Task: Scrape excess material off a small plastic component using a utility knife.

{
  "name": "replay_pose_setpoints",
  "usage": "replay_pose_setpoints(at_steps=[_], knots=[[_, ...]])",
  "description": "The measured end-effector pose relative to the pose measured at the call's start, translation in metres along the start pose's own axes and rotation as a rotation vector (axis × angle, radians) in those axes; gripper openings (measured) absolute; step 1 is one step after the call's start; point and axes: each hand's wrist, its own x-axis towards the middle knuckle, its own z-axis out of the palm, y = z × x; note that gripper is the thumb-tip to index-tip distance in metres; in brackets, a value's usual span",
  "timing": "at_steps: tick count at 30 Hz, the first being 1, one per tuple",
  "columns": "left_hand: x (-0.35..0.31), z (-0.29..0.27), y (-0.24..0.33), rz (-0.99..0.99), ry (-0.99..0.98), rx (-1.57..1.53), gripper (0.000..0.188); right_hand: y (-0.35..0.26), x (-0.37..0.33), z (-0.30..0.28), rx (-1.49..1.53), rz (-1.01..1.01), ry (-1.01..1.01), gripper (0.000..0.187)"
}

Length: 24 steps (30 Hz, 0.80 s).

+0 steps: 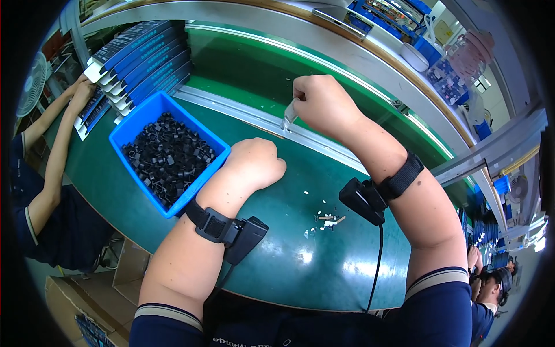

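Observation:
My left hand [257,162] is closed into a fist over the green table, beside the right wall of a blue plastic bin [215,170]. Whatever it may hold is hidden by the fingers. The bin is heaped with small black plastic clip-like parts [167,156]. Farther off and to the right, my right hand [324,101] is closed around a small, flat, silvery-grey piece [289,115]. The lower end of that piece is at the metal rail [260,120] along the table's back; its exact kind is unclear. Both forearms wear black strapped devices.
Small white and brown scraps [329,221] lie on the green table [283,231]. Blue-and-black boxes [144,58] are stacked at the back left, where another person's hands [84,92] touch them. A raised shelf [260,13] spans the back. Open cardboard boxes [87,301] stand at lower left.

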Motion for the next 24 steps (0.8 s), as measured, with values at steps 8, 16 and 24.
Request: replay_pose_setpoints(at_steps=[8, 16, 24], knots=[[-0.002, -0.002, 0.001, -0.001, 0.005, 0.019, 0.029, -0.010, 0.014, 0.019, 0.114, -0.133, 0.185, 0.010], [0.000, 0.006, -0.003, 0.040, 0.101, -0.029, 0.027, -0.023, 0.023, 0.034, 0.126, -0.086, 0.126, 0.010], [0.000, 0.007, -0.005, 0.039, 0.105, -0.038, 0.027, -0.023, 0.017, 0.014, -0.062, -0.047, -0.023, 0.011]])
